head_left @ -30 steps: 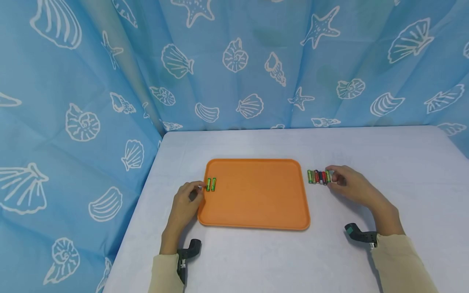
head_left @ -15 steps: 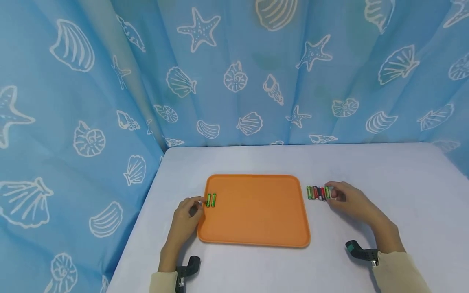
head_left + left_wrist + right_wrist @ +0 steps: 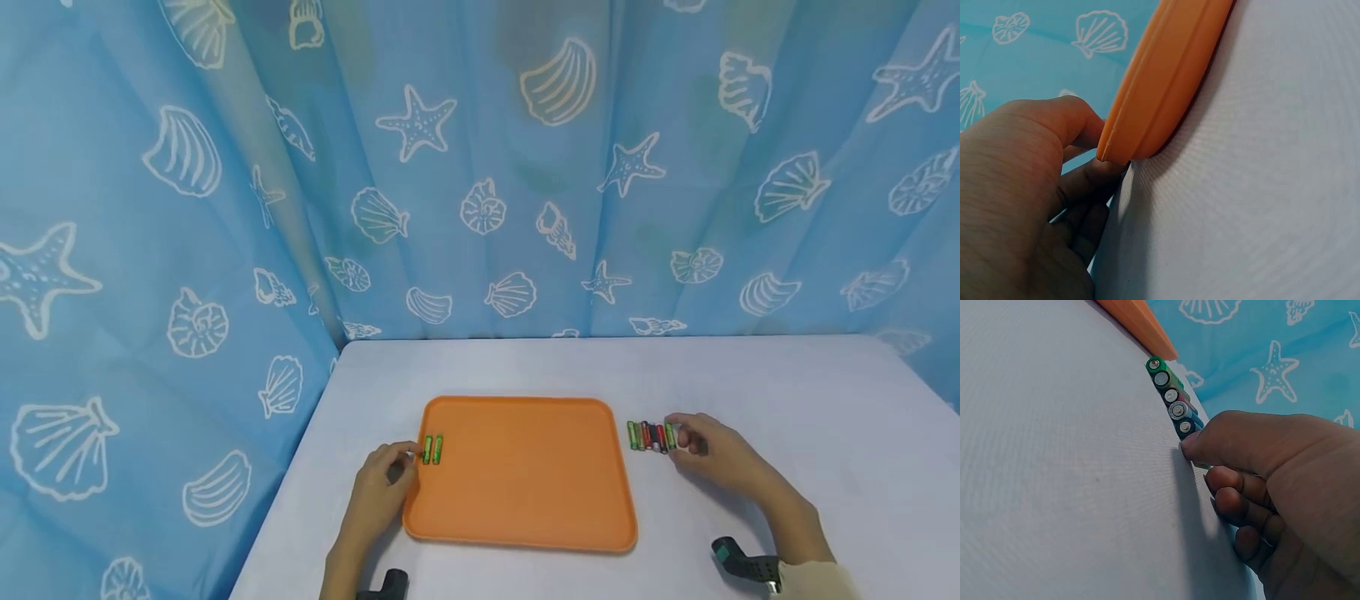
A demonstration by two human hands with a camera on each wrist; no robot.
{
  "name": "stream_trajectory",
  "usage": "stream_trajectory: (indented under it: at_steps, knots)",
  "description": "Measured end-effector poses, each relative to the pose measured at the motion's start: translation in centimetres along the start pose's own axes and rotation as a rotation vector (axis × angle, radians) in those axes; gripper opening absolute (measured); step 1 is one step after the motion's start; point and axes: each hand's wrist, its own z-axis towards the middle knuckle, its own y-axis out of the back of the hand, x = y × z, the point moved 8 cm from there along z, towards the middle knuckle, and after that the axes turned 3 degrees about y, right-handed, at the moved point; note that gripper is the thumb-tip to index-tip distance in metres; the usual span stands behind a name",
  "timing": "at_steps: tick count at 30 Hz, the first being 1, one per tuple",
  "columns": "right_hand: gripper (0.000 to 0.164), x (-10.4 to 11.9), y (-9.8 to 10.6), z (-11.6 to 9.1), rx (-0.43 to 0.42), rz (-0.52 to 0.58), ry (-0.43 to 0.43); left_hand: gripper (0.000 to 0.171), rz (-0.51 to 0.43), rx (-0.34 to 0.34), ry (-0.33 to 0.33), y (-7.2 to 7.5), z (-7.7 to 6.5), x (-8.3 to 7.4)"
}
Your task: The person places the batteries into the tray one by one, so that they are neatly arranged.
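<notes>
An orange tray (image 3: 525,475) lies on the white table, with two green batteries (image 3: 437,449) standing side by side along its left edge. My left hand (image 3: 381,481) holds the tray's left rim between thumb and index finger, close by those batteries; the rim hides the thumb tip in the left wrist view. To the tray's right lies a tight row of several batteries (image 3: 645,435), green, red and dark. My right hand (image 3: 708,450) pinches the green battery (image 3: 671,435) at the row's right end, thumb at its near end and index finger at its far end.
Behind the white table (image 3: 787,383) hangs a blue curtain (image 3: 517,208) printed with shells and starfish. It also runs along the left side. Each wrist carries a dark camera mount (image 3: 738,562).
The head view has tilted up, so the tray, batteries and both hands sit lower in the picture. Relative to the table, neither hand has visibly moved.
</notes>
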Motion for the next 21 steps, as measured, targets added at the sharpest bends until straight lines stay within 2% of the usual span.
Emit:
stream_trajectory:
  at_steps: [10,21]
  knots:
    - [0.050,-0.4,-0.3,0.0,0.006,0.023,-0.017,0.025,0.022,0.015,0.074,-0.3,0.1,0.4]
    - [0.053,-1.2,-0.5,0.1,0.014,0.027,-0.073,0.025,0.013,0.018,0.067,-0.2,0.4,0.4]
